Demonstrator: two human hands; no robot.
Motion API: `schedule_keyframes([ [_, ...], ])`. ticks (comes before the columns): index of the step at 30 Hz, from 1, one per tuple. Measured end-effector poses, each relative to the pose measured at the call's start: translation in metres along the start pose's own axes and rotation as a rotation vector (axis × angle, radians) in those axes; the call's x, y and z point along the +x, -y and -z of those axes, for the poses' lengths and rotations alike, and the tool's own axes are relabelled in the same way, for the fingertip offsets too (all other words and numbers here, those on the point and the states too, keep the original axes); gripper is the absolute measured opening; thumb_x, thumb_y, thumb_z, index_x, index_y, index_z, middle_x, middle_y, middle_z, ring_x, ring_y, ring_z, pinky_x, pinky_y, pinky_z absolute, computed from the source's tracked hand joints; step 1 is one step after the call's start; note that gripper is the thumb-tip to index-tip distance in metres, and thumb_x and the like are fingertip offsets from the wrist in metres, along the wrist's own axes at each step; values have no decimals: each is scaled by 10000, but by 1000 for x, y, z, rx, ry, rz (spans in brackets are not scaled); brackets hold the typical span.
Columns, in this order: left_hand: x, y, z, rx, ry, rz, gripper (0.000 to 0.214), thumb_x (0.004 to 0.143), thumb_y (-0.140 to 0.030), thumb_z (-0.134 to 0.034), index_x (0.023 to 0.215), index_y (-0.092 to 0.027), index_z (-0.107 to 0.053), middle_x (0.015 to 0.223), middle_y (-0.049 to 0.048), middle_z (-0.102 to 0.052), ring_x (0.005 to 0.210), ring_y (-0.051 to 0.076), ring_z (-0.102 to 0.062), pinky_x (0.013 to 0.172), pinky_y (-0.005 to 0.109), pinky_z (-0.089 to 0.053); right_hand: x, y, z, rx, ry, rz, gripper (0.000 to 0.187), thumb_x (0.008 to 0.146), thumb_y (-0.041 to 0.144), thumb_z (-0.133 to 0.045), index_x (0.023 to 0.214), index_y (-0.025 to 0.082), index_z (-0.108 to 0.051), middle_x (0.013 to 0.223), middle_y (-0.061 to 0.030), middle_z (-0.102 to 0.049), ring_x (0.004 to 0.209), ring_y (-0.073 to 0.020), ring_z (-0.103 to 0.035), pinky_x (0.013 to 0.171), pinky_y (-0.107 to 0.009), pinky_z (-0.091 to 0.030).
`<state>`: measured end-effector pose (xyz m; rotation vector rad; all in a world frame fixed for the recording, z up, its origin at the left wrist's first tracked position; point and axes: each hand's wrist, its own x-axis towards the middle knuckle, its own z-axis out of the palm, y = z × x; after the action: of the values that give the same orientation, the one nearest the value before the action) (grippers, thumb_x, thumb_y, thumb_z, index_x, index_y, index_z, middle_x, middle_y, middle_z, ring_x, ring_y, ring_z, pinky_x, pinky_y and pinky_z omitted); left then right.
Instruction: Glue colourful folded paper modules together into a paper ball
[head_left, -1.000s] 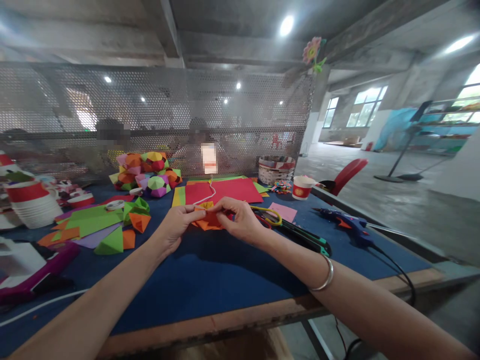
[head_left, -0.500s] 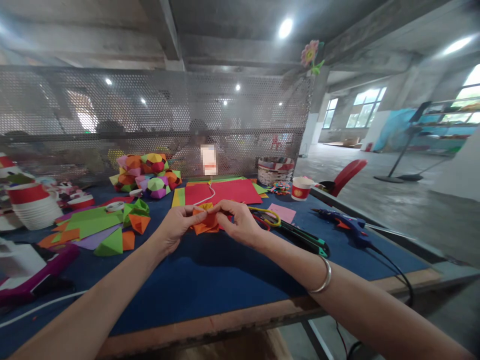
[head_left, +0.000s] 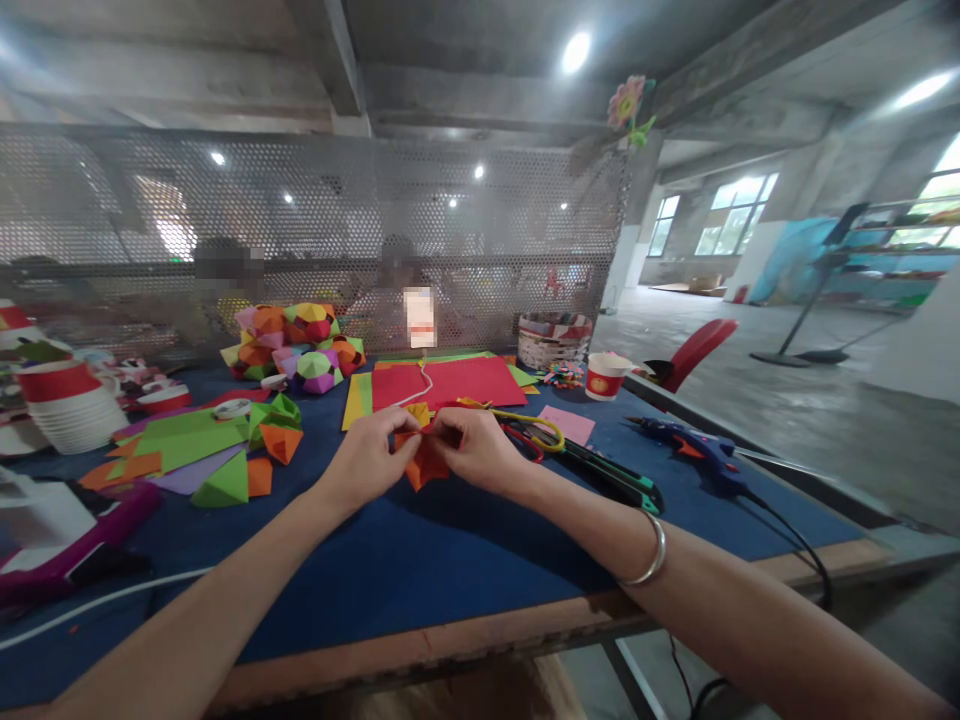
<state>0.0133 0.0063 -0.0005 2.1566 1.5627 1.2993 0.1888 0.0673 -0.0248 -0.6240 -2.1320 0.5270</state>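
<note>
Above the blue tabletop (head_left: 420, 580), a folded orange paper piece (head_left: 425, 468) is pinched from both sides. My left hand (head_left: 371, 450) closes on its left edge with thumb and fingers. My right hand (head_left: 480, 445), with a silver bangle on the forearm, pinches its right side. Parts of the paper are covered by my fingers. Just beyond lies a stack of coloured paper with a red sheet (head_left: 472, 383) on top. Scissors with a yellow handle (head_left: 551, 432) and a black and green cutter knife (head_left: 611, 478) lie right of my right hand.
Folded paper balls (head_left: 311, 370) sit at the back left, beside green sheets (head_left: 195, 442) and paper cups (head_left: 64, 410). A blue glue gun (head_left: 697, 455) with a cable lies right. A woven basket (head_left: 553, 342), red-white cup (head_left: 606, 377) and perforated screen (head_left: 450, 225) stand behind.
My left hand has turned so its knuckles sit higher, and the orange paper has tilted with its points now hanging lower between my hands. Both hands still pinch it.
</note>
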Motion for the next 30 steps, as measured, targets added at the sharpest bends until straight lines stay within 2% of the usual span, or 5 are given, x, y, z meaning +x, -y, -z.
schedule_keyframes([
  [5, -4, -4, -1, 155, -6, -90, 161, 725, -167, -584, 596, -239, -519, 627, 10, -604, 616, 174, -542, 637, 290, -394, -1, 3, 0, -57, 14, 90, 183, 814, 60, -608, 694, 193, -573, 717, -9, -646, 690, -137, -552, 677, -259, -413],
  [11, -3, -6, 2, 68, -279, 48, 197, 757, -263, -586, 579, -243, -504, 620, 1, -594, 613, 166, -557, 642, 283, -435, 3, 1, -9, 284, -110, -259, 216, 919, 371, -710, 998, 206, -595, 826, -10, -718, 710, -140, -656, 662, -265, -503],
  [17, -2, -6, -1, -14, -375, 147, 163, 768, -263, -605, 621, -240, -539, 632, -9, -611, 626, 164, -579, 667, 283, -476, 5, -5, -16, 630, -39, -448, 249, 890, 354, -728, 834, 216, -530, 705, 2, -684, 625, -140, -666, 636, -274, -563],
  [25, -1, -2, -9, -215, -148, 185, 257, 670, -214, -699, 926, -205, -674, 999, 79, -752, 889, 223, -698, 698, 281, -529, 2, -3, -5, 50, -75, -165, 110, 796, 115, -634, 747, 199, -581, 716, 3, -673, 665, -139, -607, 641, -252, -439],
  [30, 0, 1, -5, -119, -74, 150, 183, 783, -367, -690, 741, -193, -725, 680, 27, -702, 620, 173, -582, 592, 275, -411, -1, 2, -5, 1, -39, -109, 83, 841, 126, -629, 795, 196, -628, 714, -6, -693, 647, -136, -621, 626, -240, -433],
])
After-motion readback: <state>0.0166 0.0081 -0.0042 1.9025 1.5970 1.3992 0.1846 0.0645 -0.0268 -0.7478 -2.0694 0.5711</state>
